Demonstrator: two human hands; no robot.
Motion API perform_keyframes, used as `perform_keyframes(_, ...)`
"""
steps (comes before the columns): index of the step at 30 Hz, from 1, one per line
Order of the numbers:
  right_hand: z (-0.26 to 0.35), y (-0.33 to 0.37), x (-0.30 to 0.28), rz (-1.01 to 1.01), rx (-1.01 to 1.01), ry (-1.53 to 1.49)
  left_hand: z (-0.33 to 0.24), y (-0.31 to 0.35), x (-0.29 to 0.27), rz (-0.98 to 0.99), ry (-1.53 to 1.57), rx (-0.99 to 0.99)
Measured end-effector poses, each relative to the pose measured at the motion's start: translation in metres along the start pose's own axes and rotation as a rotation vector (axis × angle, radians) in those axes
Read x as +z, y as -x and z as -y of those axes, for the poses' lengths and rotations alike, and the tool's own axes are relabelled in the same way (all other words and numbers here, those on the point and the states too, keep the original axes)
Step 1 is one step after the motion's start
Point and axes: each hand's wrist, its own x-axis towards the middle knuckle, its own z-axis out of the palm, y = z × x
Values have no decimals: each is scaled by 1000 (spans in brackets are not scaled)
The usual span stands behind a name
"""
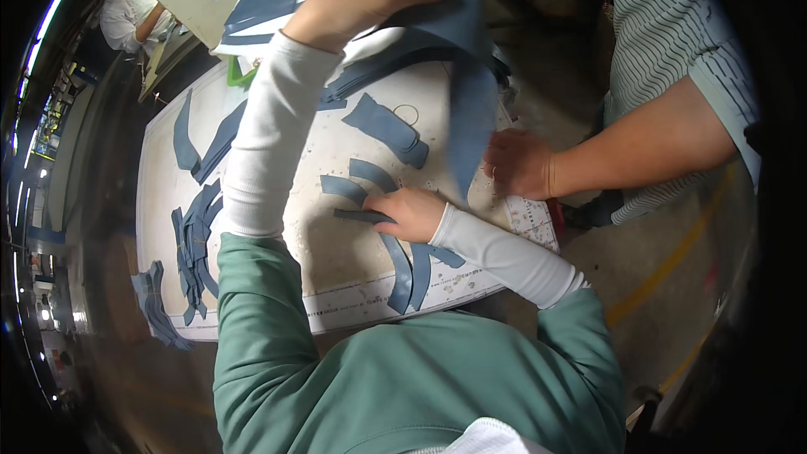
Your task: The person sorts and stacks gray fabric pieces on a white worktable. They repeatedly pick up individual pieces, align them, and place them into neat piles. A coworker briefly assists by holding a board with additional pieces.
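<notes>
My left hand is raised over the far side of the table, its thumb and fingers closed on a large blue leather-like piece that hangs down to the right. Lower down, my right hand rests at the tabletop, pinching the end of a narrow blue strip. Just beyond its fingers lie two curved blue strips, one nearer and another farther. Two more curved strips, a left one and a right one, lie near the table's front edge, partly below my right wrist.
On the white table, bundled blue strips lie at left, with another bundle over the edge. A blue stack sits beside a thin ring. At right, a co-worker's hand reaches to the table edge. Another person sits far left.
</notes>
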Motion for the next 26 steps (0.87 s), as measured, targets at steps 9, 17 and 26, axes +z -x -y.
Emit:
perform_keyframes(9, -2, 0, 3, -30, -53, -37, 23, -75, 37, 186, -269, 334)
perform_keyframes(17, 0, -1, -1, 18, 13, -16, 75, -93, -31, -260, -201, 301)
perform_keyframes(26, 2, -1, -2, 77, 36, 9, 247, -20, -125, -169, -561, -243)
